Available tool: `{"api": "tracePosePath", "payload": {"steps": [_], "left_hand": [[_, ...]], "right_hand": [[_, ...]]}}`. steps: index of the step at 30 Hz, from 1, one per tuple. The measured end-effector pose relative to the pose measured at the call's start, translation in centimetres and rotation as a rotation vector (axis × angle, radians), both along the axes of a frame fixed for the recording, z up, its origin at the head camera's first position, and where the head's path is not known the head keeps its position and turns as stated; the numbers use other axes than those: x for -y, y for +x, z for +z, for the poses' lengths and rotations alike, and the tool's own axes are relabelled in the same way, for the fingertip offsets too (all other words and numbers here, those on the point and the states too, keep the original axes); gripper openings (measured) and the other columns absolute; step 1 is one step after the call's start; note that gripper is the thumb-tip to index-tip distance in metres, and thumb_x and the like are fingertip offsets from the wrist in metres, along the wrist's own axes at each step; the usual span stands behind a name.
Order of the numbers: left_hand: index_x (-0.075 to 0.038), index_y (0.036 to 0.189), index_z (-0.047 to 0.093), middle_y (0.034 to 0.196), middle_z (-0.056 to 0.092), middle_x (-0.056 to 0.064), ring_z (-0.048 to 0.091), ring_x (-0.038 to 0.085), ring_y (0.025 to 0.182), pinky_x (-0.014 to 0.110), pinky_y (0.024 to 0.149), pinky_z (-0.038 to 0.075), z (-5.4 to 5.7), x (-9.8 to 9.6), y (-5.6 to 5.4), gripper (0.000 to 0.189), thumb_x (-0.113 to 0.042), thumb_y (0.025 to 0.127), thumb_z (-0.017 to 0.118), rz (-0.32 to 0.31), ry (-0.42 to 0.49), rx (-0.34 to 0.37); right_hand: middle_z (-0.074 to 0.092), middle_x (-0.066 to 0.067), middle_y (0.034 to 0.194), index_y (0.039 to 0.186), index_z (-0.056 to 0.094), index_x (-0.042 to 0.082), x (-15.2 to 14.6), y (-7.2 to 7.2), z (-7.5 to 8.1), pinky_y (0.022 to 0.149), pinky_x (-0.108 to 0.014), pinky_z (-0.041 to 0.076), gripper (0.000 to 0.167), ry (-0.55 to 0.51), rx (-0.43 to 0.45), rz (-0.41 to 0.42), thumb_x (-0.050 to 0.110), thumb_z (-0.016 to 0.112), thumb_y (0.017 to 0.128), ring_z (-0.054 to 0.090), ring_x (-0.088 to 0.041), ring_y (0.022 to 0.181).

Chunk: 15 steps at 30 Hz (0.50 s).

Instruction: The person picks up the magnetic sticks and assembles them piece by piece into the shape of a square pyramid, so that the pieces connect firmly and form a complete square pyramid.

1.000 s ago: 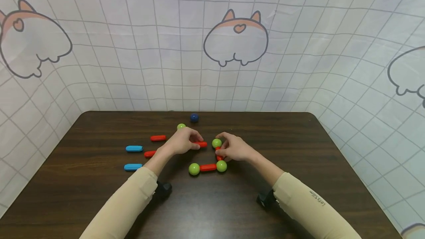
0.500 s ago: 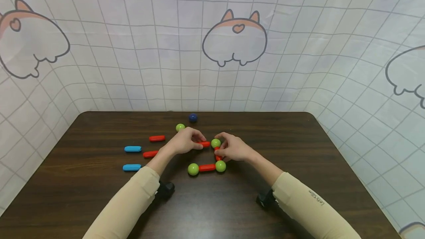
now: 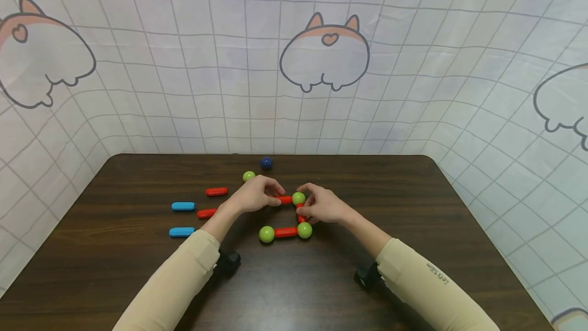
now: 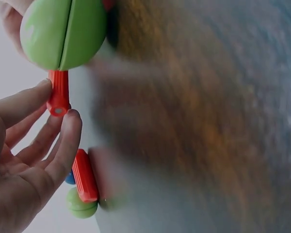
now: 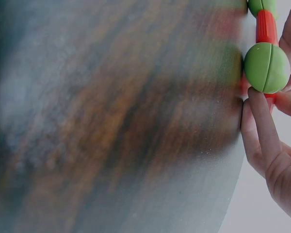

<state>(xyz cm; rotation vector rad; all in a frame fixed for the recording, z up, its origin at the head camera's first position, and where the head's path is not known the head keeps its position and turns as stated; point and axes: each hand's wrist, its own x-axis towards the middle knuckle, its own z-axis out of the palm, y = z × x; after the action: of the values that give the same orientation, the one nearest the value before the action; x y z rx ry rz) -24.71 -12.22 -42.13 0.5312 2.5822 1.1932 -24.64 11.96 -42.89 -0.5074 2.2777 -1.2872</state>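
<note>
My left hand (image 3: 258, 194) pinches a short red rod (image 3: 286, 200) between thumb and fingers. The rod's right end meets a green ball (image 3: 298, 198). On the right, my right hand (image 3: 325, 205) grips another red rod (image 3: 300, 213), which runs from that ball down to a nearer green ball (image 3: 304, 230). A third red rod (image 3: 286, 232) joins the nearer ball to a green ball (image 3: 266, 234) at its left. In the left wrist view, a small metallic spot shows on the pinched rod's end (image 4: 58, 110). My right fingertips are right at a ball (image 5: 266, 68) in the right wrist view.
Left of the hands lie two blue rods (image 3: 183, 206) and two more red rods (image 3: 217, 191), one partly behind my left forearm. A loose green ball (image 3: 249, 176) and a dark blue ball (image 3: 266, 163) sit farther back. A patterned white curtain (image 3: 206, 65) surrounds the dark wooden table (image 3: 376, 183).
My left hand has moved the pinched red rod rightward, and its end has come up to the far green ball. The right hand keeps its grip nearly still.
</note>
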Motion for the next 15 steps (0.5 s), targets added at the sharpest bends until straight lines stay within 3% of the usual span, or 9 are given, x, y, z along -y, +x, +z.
{"api": "tracePosePath", "payload": {"steps": [8,15], "left_hand": [[0.0,0.117,0.073,0.107,0.072,0.008,0.067,0.023,0.097,0.037,0.082,0.056,0.3,1.3,-0.2,0.026,-0.006,0.092,0.077,0.045,0.031,-0.062],[-0.003,0.115,0.075,0.101,0.072,0.003,0.066,0.023,0.095,0.039,0.08,0.054,1.2,2.4,-0.3,0.022,-0.01,0.094,0.076,0.158,0.046,-0.104]], "right_hand": [[0.064,-0.015,0.099,0.145,0.049,0.003,0.0,0.2,0.2,0.07,-0.037,0.061,0.056,-0.008,0.003,-0.003,0.008,0.074,0.095,0.07,-0.023,0.08],[0.064,-0.014,0.098,0.144,0.049,0.004,0.1,0.1,0.0,0.07,-0.037,0.061,0.055,0.002,-0.007,-0.003,0.008,0.074,0.095,0.069,-0.023,0.08]]}}
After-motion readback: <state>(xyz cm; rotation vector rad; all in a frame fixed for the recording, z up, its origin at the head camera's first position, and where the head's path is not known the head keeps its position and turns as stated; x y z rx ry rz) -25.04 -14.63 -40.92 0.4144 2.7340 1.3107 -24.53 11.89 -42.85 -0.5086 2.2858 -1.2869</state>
